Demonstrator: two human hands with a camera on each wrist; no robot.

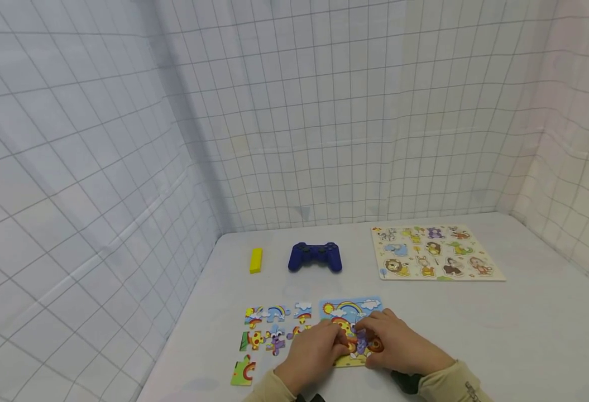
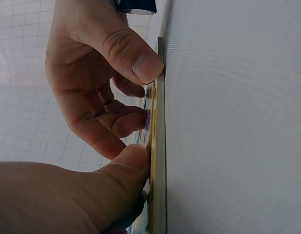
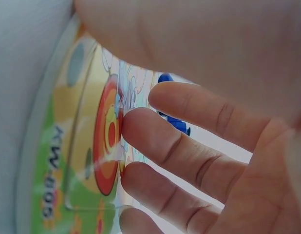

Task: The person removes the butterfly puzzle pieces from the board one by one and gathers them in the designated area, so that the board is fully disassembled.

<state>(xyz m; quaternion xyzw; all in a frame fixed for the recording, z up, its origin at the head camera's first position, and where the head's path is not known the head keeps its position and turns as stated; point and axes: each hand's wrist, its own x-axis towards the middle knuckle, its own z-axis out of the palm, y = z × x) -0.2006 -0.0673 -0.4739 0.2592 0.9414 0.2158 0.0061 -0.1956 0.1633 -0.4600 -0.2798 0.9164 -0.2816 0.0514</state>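
Observation:
A picture puzzle board (image 1: 352, 306) with a sun, a rainbow and cartoon animals lies in front of me. My left hand (image 1: 316, 353) rests on its lower left part, its thumb (image 2: 133, 157) against the board's face. From the right, my right hand (image 1: 400, 343) reaches over the board; its thumb (image 2: 148, 67) is at the near edge. The right fingertips (image 3: 136, 124) touch the picture beside a red and orange round shape (image 3: 107, 141). Left of the board lie loose jigsaw pieces, such as a rainbow piece (image 1: 276, 314) and a purple figure piece (image 1: 275, 339). My left hand partly hides others.
A dark blue game controller (image 1: 315, 255) lies behind the board, with a yellow block (image 1: 256, 261) to its left. At the back right is a larger animal puzzle board (image 1: 440, 271). White gridded cloth (image 1: 294, 111) walls off the back and sides.

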